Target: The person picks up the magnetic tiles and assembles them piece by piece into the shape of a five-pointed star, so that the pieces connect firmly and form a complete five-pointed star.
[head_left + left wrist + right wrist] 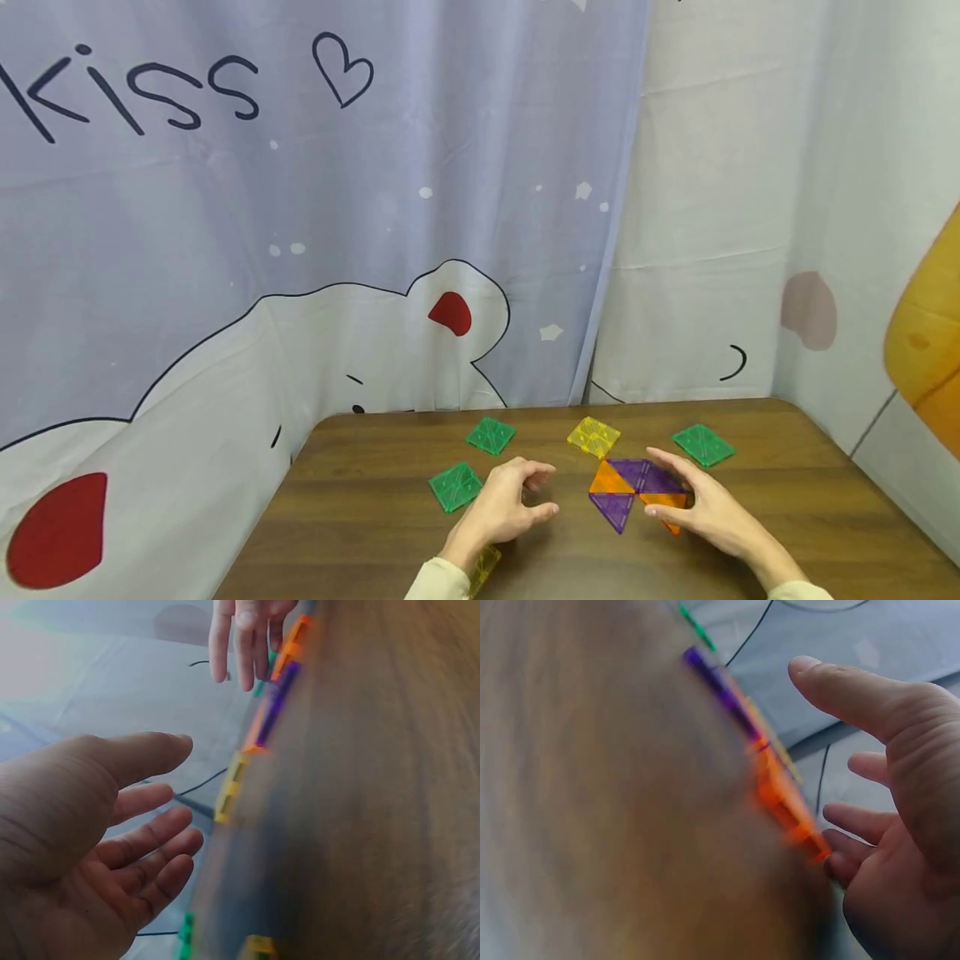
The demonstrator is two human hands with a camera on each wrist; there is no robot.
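Translucent triangular tiles lie flat in a partial ring on the table, with a gap at the near side. An orange triangle (611, 479) is at its upper left and a purple triangle (614, 510) at its lower left. More purple tiles (627, 473) run along the far side, and an orange tile (663, 501) is at the right. My right hand (712, 510), thumb apart from the fingers, is beside that right part and partly covers it. To the left of the ring, my left hand (504, 504) holds nothing, its fingers loosely bent.
Green diamond tiles lie at the back (491, 436), at the left (456, 487) and at the far right (703, 445). A yellow diamond (594, 437) is behind the ring; another yellow tile (486, 568) is partly under my left wrist. A printed curtain (450, 167) hangs behind the wooden table (360, 517).
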